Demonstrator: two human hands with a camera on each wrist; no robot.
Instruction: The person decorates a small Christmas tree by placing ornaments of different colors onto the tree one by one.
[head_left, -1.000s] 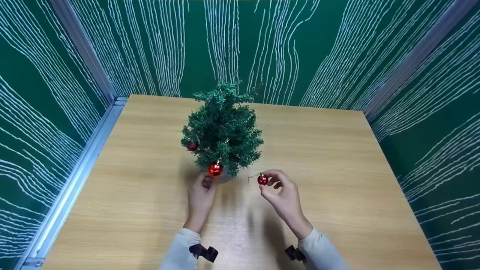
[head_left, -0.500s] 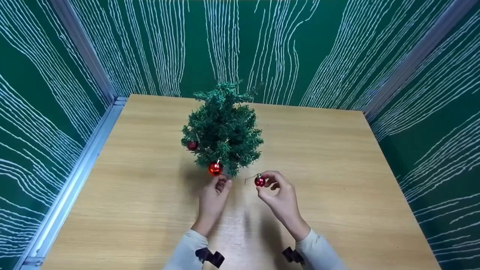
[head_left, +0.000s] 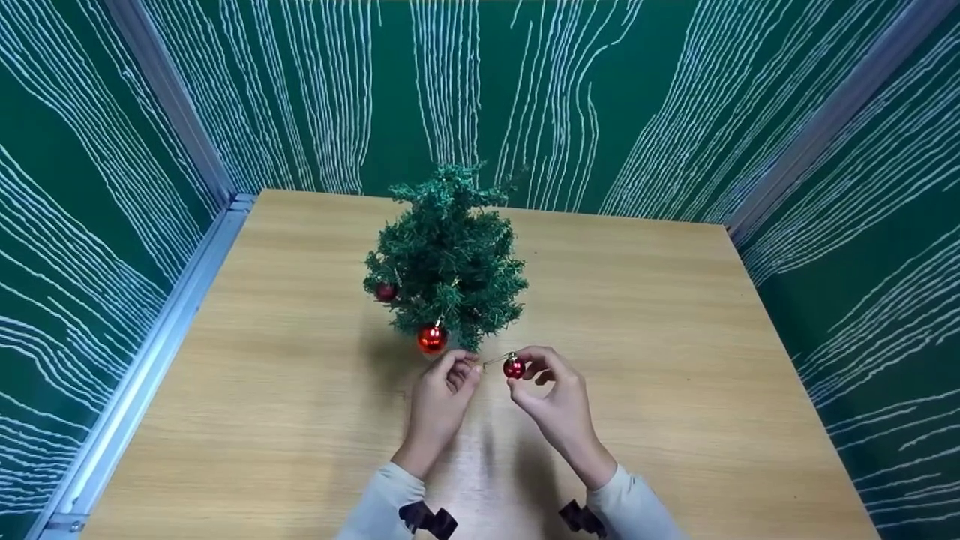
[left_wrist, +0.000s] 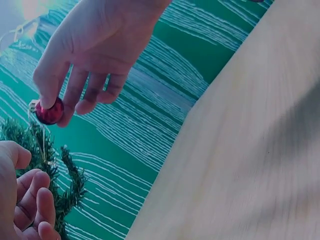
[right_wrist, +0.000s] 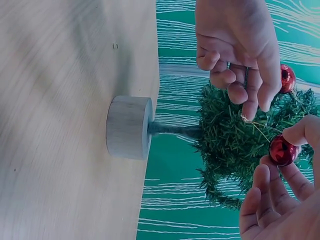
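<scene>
My right hand (head_left: 561,397) pinches a small shiny red bauble (head_left: 514,367) between thumb and fingers, in front of the tree. A thin gold thread loop (right_wrist: 262,131) reaches from the bauble's cap toward my left hand (head_left: 437,405). The left fingers are loosely bent, with their tips right beside the loop's knotted end; a firm grip on it does not show. Just behind the hands stands a small green artificial Christmas tree (head_left: 450,255). On its lower front hangs a bright orange-red bauble (head_left: 431,338), and a darker red bauble (head_left: 385,291) hangs on its left side.
The tree's round pale base (right_wrist: 129,127) rests on the wooden table (head_left: 637,315). Green walls with white wavy lines (head_left: 442,82) enclose the table's back and sides. A tiny staple-like bit (right_wrist: 115,46) lies on the tabletop.
My left hand has moved right, from below the orange-red bauble to the thread's end. The right hand has shifted slightly left and toward me with its bauble.
</scene>
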